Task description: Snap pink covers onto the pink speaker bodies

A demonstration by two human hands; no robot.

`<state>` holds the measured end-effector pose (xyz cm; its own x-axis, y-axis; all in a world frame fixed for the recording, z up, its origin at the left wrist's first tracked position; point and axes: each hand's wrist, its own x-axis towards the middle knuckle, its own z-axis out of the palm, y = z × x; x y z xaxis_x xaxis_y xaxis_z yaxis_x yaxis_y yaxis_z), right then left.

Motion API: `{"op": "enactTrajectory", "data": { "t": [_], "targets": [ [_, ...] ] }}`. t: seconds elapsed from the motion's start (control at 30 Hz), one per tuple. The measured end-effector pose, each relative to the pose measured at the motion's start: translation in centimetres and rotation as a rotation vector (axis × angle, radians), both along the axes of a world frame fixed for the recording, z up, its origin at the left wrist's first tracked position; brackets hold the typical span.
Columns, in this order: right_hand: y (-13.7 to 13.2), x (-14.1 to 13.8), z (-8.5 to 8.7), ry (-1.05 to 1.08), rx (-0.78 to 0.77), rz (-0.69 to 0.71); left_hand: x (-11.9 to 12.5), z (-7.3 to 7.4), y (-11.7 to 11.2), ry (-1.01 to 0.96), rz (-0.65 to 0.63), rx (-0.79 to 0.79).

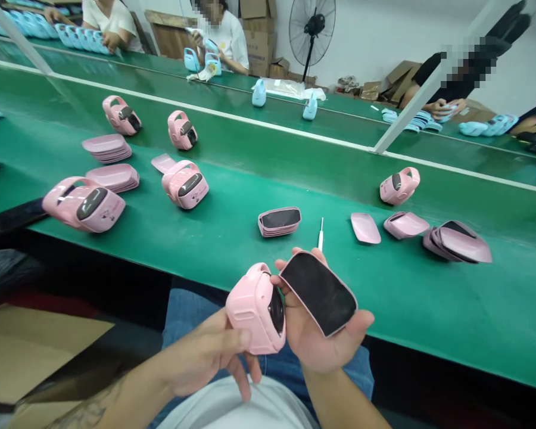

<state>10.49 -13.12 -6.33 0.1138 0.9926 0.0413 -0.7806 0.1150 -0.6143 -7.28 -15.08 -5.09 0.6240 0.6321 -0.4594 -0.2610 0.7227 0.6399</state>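
- Held handled housing (250,313): pink, window glossy black.
- Held curved panel (319,292): black face, pink rim.
- Leftmost bench housing (78,211): pink, dark window, small printed motif on front.
- Workbench (223,238): green; divider rail (250,121): white.
- Far-side housing (259,94): light blue.
- Screwdriver (320,240): white.

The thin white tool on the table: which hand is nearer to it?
Right. The right hand, holding the dark panel, is just below the thin white tool in the picture; the left hand, holding the pink case, is farther away, lower left.
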Motion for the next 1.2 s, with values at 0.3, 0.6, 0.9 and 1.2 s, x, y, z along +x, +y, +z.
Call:
{"op": "enactTrajectory", "data": {
  "t": [0.3,0.6,0.9,1.2],
  "targets": [
    [-0.7,0.8,-1.7,-0.071,0.014,-0.026,0.4,-0.1,1.6,0.258,0.251,0.352],
    [-0.5,3.3,-4.5,-0.890,0.362,0.136,1.1,1.3,3.2,0.301,0.135,0.337],
    [-0.3,4.6,-4.8,-1.121,0.493,0.132,1.0,0.9,3.3,0.318,0.150,0.350],
    [-0.1,4.7,-3.9,-1.230,0.567,0.170,0.7,-0.4,3.1,0.216,0.184,0.321]
  ]
}}
